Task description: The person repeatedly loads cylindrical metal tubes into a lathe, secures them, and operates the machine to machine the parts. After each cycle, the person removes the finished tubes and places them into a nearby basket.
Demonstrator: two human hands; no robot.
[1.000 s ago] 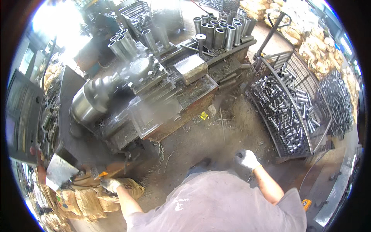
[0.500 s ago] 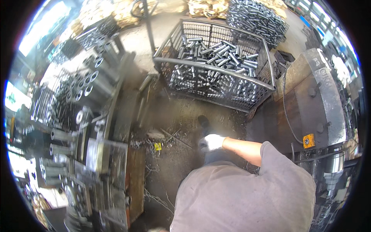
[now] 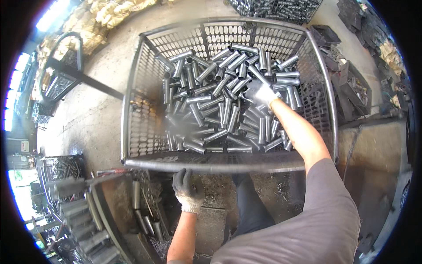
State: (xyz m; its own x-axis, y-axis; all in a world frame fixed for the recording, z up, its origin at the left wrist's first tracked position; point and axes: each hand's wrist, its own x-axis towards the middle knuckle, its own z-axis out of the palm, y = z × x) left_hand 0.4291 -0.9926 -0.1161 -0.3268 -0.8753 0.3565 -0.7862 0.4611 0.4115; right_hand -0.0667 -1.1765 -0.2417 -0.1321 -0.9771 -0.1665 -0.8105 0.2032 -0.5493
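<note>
Concrete floor (image 3: 83, 127) flanks the mesh bin (image 3: 220, 167); metal tubes (image 3: 227, 111) lie beneath the right hand (image 3: 260, 93); its grip I cannot tell.

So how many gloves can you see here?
2: one glove on the left hand, by the basket's near rim; another on the right hand, at the metal tubes. Others may be hidden.
</note>
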